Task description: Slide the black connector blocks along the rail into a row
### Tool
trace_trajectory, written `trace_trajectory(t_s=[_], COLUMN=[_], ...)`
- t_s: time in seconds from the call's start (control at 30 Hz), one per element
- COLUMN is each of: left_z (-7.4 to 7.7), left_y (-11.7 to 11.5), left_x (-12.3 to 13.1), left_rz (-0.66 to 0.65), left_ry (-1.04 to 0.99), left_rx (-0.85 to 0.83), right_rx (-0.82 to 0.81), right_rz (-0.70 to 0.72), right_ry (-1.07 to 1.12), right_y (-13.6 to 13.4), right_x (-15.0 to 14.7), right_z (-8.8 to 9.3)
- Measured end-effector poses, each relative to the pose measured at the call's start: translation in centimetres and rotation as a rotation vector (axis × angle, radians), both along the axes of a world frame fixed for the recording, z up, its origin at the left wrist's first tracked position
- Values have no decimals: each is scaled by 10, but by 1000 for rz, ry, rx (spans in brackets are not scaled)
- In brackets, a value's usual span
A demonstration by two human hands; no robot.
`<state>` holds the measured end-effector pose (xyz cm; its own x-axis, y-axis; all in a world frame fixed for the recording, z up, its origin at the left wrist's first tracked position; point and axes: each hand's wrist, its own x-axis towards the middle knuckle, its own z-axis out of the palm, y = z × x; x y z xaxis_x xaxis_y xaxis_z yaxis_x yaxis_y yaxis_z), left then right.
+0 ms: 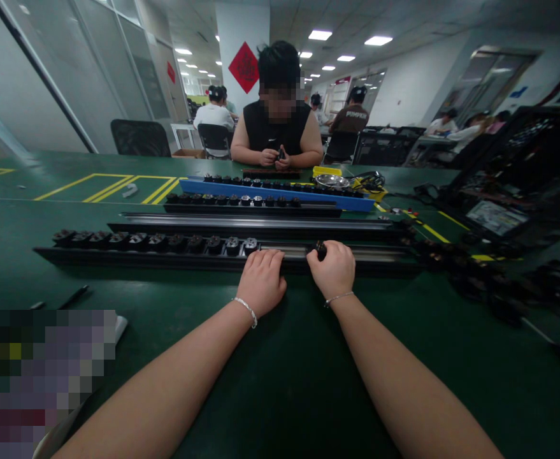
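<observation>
A long black metal rail (188,257) lies across the table in front of me, with a row of round black socket-like modules (137,240) in its left part. My left hand (262,280) rests at the rail's middle, fingers bent over its near side, just by the last module with a bright top (250,246). Between thumb and fingers, my right hand (334,268) holds a small black module (320,248) at the rail's bare channel. The underside of that module is hidden by my fingers.
Behind lie another black rail (255,222), a shorter one with modules (232,203) and a blue rail (280,190). Loose black modules (475,268) are heaped at right, near a dark open-framed unit (513,172). A person (277,131) sits opposite, handling a small dark piece.
</observation>
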<state>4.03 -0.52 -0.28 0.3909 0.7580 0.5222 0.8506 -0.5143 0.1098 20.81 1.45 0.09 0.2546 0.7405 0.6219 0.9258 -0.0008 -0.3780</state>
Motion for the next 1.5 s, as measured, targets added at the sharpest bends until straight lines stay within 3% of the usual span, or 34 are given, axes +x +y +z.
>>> trace_trajectory(t_s=[1.5], left_z=[1], left_y=[0], left_x=[0], left_rz=[-10], left_ry=[-13], left_rx=[7], right_rx=[-12], right_rz=[-91], right_ry=[28], right_y=[0], right_x=[18], right_z=[3])
